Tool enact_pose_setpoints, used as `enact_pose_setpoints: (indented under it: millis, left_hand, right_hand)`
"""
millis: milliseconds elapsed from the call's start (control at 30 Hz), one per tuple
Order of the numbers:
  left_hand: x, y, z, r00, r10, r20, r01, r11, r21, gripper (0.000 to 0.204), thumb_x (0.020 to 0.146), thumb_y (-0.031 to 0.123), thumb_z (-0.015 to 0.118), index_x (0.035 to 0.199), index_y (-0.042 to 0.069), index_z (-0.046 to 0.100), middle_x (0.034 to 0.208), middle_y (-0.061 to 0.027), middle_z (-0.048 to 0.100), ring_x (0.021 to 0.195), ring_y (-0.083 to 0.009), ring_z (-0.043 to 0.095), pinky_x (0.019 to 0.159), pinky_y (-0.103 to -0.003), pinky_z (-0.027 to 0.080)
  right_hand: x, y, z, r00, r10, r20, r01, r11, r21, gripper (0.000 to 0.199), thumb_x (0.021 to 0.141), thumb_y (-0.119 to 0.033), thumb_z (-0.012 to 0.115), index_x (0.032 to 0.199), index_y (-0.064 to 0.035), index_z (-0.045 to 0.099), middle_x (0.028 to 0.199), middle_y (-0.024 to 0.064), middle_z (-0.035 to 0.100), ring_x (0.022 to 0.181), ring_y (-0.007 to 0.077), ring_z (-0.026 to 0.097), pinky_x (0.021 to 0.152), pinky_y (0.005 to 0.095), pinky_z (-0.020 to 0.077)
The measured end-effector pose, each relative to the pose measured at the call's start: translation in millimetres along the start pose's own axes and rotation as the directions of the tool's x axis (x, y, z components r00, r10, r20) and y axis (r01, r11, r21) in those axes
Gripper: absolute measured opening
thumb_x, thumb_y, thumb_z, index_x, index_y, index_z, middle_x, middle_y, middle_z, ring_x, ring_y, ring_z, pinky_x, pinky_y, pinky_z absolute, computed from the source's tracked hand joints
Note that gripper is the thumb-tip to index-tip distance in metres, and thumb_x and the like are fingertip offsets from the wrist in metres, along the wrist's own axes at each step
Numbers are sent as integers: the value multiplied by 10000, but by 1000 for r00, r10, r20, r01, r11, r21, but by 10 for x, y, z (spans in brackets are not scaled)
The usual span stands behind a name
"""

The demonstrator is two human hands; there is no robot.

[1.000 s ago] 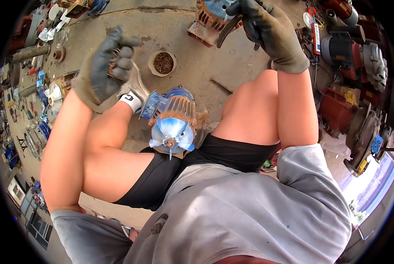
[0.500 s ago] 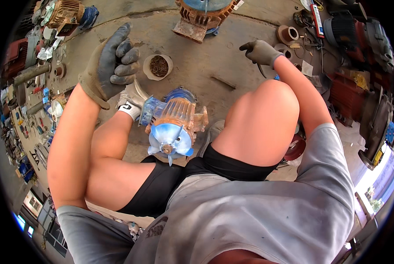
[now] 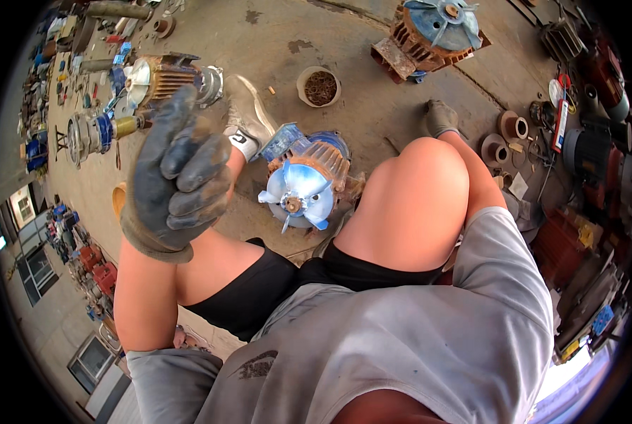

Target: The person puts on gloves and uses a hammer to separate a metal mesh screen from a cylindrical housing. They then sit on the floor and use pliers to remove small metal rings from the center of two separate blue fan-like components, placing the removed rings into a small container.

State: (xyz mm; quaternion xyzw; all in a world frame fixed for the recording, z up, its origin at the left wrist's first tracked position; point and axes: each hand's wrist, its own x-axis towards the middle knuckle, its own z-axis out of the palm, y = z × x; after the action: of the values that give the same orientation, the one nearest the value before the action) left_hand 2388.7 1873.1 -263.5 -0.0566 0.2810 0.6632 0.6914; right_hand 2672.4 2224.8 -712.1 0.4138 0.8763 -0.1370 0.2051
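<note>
My left hand [image 3: 182,173], in a dark coated glove, is raised in front of my left leg. Its fingers are loosely bent and apart, with nothing visible in them. My right hand [image 3: 440,117], also gloved, is out beyond my right knee; its fingers are mostly hidden. Between my feet sits a rusty electric motor [image 3: 323,161] with a blue fan [image 3: 298,198] facing me. Just past it stands a pale tub [image 3: 304,95] holding small rusty ring-like parts [image 3: 321,88].
A larger rusty motor [image 3: 432,42] with a blue fan stands ahead on the right. Another motor [image 3: 168,78] lies beyond my left hand. Flanged metal collars [image 3: 512,126], a cartridge tube [image 3: 560,126] and a dark motor [image 3: 586,152] crowd the right side.
The view has swung left. My left hand has come nearer and lower in the picture. My right hand, pointing with one finger before, has drawn in beside the knee with its fingers turned out of sight.
</note>
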Motion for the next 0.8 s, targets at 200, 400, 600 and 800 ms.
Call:
enact_pose_setpoints:
  millis: [200, 400, 600, 800]
  left_hand:
    - [-168, 187, 195, 972, 230, -47, -232, 972, -36, 496, 1153, 417, 444, 735, 151, 455, 671, 5, 361, 392, -40, 270, 284, -196, 248]
    - [22, 39, -403, 969, 231, -86, -244, 950, -197, 349, 1118, 338, 543, 1141, 23, 692, 981, -83, 610, 858, -144, 570, 606, -239, 499]
    - [265, 16, -978, 961, 232, -154, -269, 917, -294, 346, 1103, 271, 565, 1248, -24, 676, 1159, -158, 684, 1022, -222, 670, 728, -262, 557]
    - [379, -29, -1155, 956, 171, 237, -69, 920, -386, 552, 1148, 360, 400, 1468, -71, 528, 1426, -265, 622, 1356, -392, 598, 1183, -525, 490]
  right_hand:
    - [52, 245, -99, 998, 63, 23, -65, 995, 69, 321, 917, -260, 696, 1205, -128, 746, 1180, 153, 767, 1085, 351, 738, 924, 461, 583]
    - [-480, 210, -263, 931, -56, 360, -149, 843, 517, 280, 864, -283, 831, 970, -42, 737, 795, 90, 722, 664, 199, 666, 631, 382, 547]
    - [-1053, -559, -1967, 897, -390, 207, 229, 811, 538, 226, 852, -185, 844, 924, -22, 704, 732, 44, 659, 628, 146, 577, 604, 344, 497]
    - [-1844, -2099, -3603, 844, -419, -335, 536, 662, 523, 259, 873, -150, 839, 1057, -6, 725, 792, 69, 705, 695, 109, 638, 658, 301, 538]
